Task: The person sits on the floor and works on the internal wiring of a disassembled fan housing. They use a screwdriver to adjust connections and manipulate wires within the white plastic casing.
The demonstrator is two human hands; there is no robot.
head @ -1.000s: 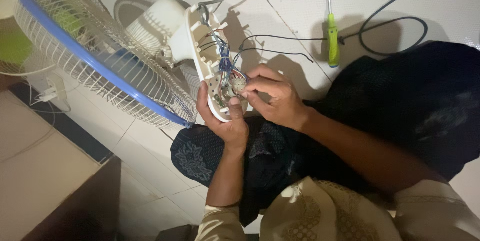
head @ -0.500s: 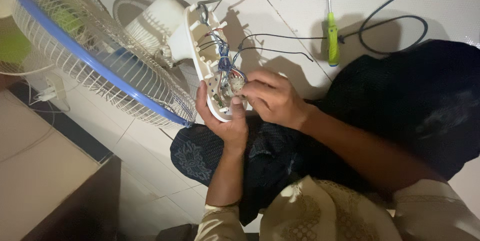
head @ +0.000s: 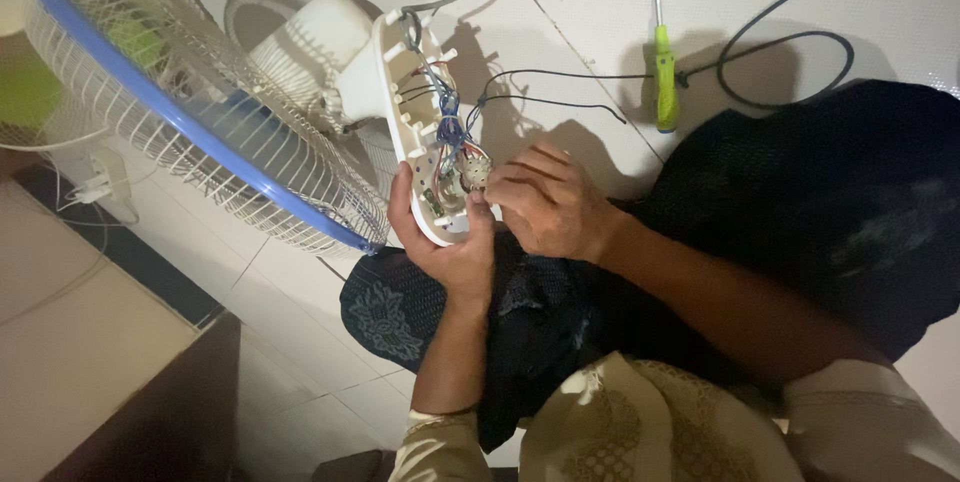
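on the lap | left hand (head: pixel 445 247) grip cradles open fan housing (head: pixel 420 132) | right hand (head: pixel 545 204) grip pinches wiring (head: pixel 452 132)

Dim, warm light from upper left, hard shadows thrown right of the screwdriver (head: pixel 665 72) and white housing (head: pixel 420 132) onto pale floor tiles (head: pixel 600 2), lower-left corner nearly black, dark cloth (head: pixel 830 202) detail lost, slight softness and wide-angle stretch at edges.
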